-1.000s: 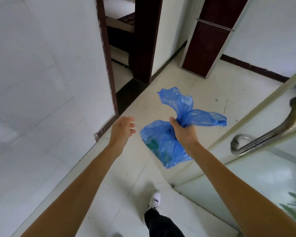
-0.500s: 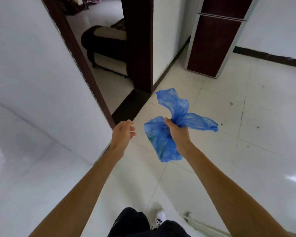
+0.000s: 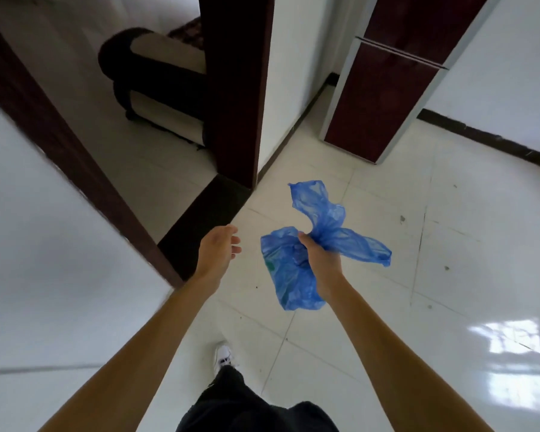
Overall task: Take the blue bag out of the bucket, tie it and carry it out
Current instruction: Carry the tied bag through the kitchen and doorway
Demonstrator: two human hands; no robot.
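Note:
The blue bag (image 3: 289,275) hangs in the air over the tiled floor, knotted at its neck, with two loose flaps fanning up and to the right. My right hand (image 3: 320,260) is closed around the knot and carries the bag's filled lower part beneath it. My left hand (image 3: 217,252) floats a short way to the left of the bag, empty, fingers loosely spread, not touching it. No bucket is in view.
A dark wooden door frame (image 3: 234,88) and threshold lie ahead-left, with a sofa (image 3: 156,85) in the room beyond. A white wall (image 3: 44,244) runs close on my left. A dark red cabinet (image 3: 387,98) stands ahead-right. My foot (image 3: 223,357) steps on the glossy tiles (image 3: 449,244).
I have walked forward past the glass door with its handle, which has left the view. The doorway and sofa are closer. Both hands keep the same pose, bag still held.

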